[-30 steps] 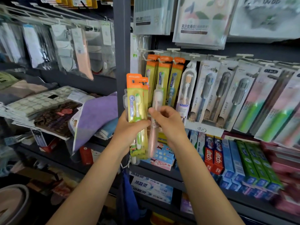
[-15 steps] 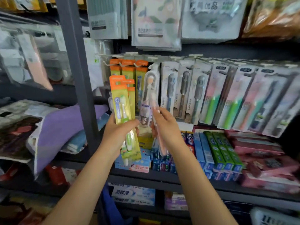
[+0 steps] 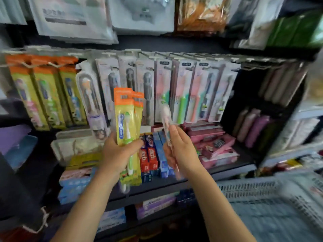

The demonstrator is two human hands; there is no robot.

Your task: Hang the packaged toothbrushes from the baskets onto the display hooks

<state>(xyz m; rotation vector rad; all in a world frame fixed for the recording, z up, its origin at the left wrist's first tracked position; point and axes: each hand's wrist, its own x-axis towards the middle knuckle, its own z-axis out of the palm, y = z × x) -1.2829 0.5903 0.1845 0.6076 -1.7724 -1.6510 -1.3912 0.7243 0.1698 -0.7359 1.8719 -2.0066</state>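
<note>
The left hand grips a small stack of toothbrush packs with orange tops and yellow cards, held upright in front of the display. The fingers curl round the lower half, so the bottom of the front pack is partly covered; a second orange top peeks out just behind the first, and how many packs are in the stack cannot be told. The right hand pinches a slim clear pack with a pale pink toothbrush, tilted a little to the left, its top end blurred against the hanging goods. The lower end runs down past the palm and is hard to make out.

Behind the hands, a row of display hooks carries hanging packs: orange and yellow ones at the left, then grey ones, then pink and green ones toward the right. The hooks themselves are blurred and mostly hidden by the card tops. Below them a shelf holds boxes of toothpaste and pink boxes, their print unreadable. At the lower right a pale blue basket with a slotted wall is cut off by the frame edge; its contents cannot be seen. Bags hang along the top, cut off above. The whole view is smeared by motion, most at the edges.
</note>
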